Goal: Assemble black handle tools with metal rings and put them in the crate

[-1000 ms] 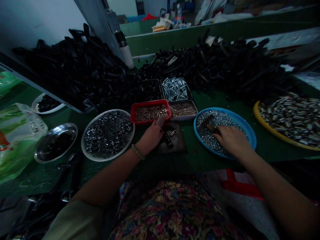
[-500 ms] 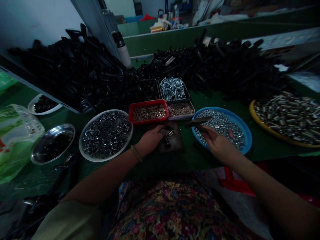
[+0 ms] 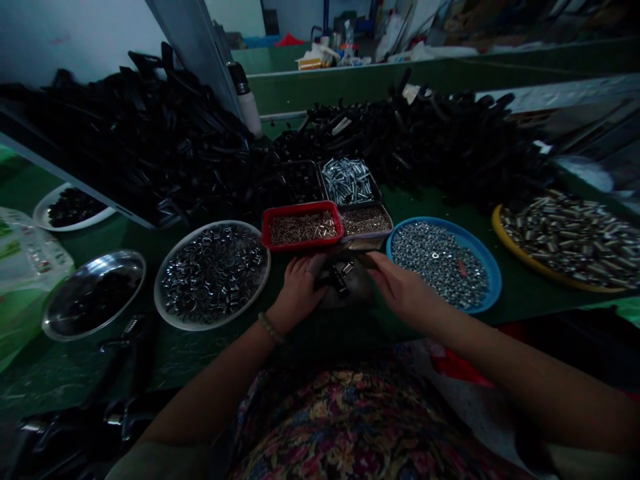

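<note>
My left hand [image 3: 299, 291] is closed on a small black part with a bright metal piece [image 3: 339, 279], held low over a grey metal plate [image 3: 357, 291]. My right hand [image 3: 404, 288] grips a dark tool with a long narrow head [image 3: 345, 255], which looks like a hammer. That head lies across the far side of the black part; whether they touch I cannot tell. Just beyond the hands sit a red tray of small copper-coloured pins [image 3: 302, 227] and a tray of tiny brownish pieces [image 3: 366, 221].
A white plate of curved metal clips [image 3: 213, 275] lies left, a blue tray of nuts [image 3: 443, 263] right. Further right is a yellow tray of metal cylinders [image 3: 575, 240]. Black handle-like parts [image 3: 430, 147] are heaped behind. A steel bowl [image 3: 95, 293] stands far left.
My right hand has moved left with the dark tool, from over the blue tray to the black part. My left hand has spread more around that part, and the view has shifted slightly.
</note>
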The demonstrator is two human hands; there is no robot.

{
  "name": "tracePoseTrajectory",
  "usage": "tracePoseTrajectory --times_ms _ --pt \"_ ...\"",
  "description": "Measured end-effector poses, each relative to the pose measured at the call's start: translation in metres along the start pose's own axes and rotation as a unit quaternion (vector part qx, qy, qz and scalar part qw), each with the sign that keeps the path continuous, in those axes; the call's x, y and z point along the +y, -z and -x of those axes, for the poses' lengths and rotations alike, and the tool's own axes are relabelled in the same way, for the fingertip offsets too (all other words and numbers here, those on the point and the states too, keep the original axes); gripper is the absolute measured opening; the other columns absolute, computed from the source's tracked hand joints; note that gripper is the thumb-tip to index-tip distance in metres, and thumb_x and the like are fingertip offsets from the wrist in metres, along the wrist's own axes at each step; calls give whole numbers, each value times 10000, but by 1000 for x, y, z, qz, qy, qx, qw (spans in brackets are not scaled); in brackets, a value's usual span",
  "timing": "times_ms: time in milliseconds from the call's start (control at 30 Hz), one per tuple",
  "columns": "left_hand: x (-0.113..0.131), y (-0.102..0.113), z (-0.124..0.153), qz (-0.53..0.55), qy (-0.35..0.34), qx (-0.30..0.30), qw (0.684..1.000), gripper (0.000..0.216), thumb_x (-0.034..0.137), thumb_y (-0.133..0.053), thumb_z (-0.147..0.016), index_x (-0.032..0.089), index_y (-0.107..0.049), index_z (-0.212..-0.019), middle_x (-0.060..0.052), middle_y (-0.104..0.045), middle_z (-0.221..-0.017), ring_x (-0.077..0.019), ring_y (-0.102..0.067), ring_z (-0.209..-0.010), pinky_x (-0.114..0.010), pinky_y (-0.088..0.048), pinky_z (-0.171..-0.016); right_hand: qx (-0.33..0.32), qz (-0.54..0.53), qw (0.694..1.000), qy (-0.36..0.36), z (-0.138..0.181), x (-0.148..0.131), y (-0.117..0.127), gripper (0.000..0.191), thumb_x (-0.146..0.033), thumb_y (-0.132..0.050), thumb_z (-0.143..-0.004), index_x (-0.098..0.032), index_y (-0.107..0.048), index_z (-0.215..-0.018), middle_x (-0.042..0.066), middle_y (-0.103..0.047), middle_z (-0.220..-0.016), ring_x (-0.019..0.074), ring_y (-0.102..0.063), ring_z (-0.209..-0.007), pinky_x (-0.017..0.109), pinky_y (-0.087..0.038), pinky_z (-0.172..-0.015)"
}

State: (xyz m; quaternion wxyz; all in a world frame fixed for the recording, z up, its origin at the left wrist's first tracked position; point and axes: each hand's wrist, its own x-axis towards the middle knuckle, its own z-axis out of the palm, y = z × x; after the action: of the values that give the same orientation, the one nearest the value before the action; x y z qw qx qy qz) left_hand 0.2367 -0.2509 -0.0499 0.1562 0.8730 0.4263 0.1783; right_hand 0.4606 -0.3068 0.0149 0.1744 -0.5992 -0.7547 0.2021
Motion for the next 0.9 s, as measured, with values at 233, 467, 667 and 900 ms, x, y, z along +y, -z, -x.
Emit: tracePoseTrajectory --times_ms 233,467,667,900 --pt "5 6 -1 -26 -13 -17 999 574 262 -631 -819 263 -400 -1344 -74 -516 -1348 -261 -440 -1253 -508 -235 -1117 33 85 993 -71 12 26 7 399 -338 -305 -992 -241 -431 -1358 89 -667 -1164 233 -668 -968 326 -509 -773" --pt "25 18 1 -56 -36 -105 992 480 99 -373 -906 170 -410 -1379 -122 -567 -1196 -246 -518 -1099 -415 -433 -955 87 387 900 -181 52 115 19 446 -366 -358 -960 -161 -521 -1320 161 -652 -971 286 -625 -758 356 -439 -563" --pt "28 23 -23 358 120 -137 916 351 268 -361 -955 166 -532 -1244 -89 -640 -1130 -194 -608 -987 -342 -471 -907 113 301 947 -4 -18 118 36 342 -359 -440 -948 -165 -666 -1118 130 -656 -1053 260 -575 -966 372 -436 -827" --pt "21 21 -8 40 106 -116 987 186 251 -474 -911 148 -595 -1008 -99 -626 -1026 -215 -597 -954 -353 -454 -891 -38 330 943 -8 -134 104 23 228 -279 -518 -898 -147 -687 -976 145 -674 -1027 269 -574 -998 331 -400 -754"
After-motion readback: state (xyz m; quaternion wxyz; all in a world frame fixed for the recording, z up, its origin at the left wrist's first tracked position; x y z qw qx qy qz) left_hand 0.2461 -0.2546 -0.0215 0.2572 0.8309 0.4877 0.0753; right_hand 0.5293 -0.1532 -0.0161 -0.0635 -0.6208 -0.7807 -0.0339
